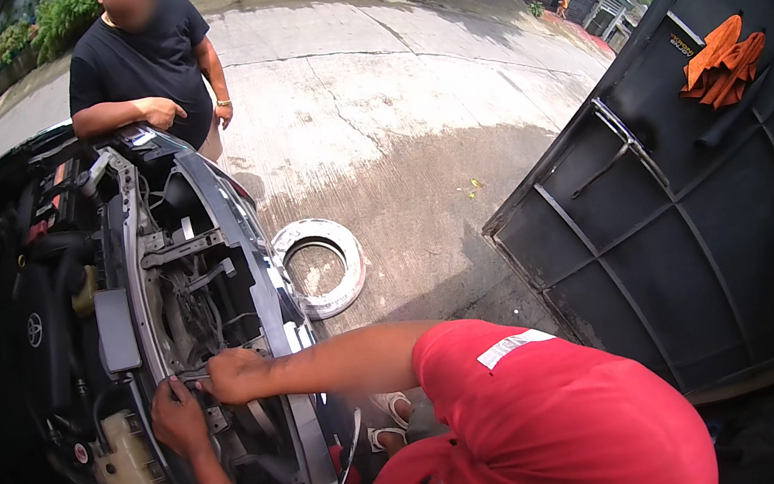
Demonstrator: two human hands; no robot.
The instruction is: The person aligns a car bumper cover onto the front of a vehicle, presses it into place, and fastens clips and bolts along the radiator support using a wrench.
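I lean over the open front of a dark car with its bumper off, above the bare front frame [142,281] and the radiator area. My left hand [177,417] rests on the lower part of the frame; its back faces me and hides the fingers. My right hand [236,375] reaches in just to the right of it. Its fingers are closed around a thin dark tool [192,375] that points toward the left hand. My red shirt [557,418] fills the lower middle. My sandalled feet [389,414] show below it.
A person in a black shirt [142,68] leans on the far corner of the car. A white tyre-like ring [322,264] lies on the concrete. A black metal panel [688,225] with an orange cloth [721,62] stands at the right. A white fluid tank [128,460] sits by my left hand.
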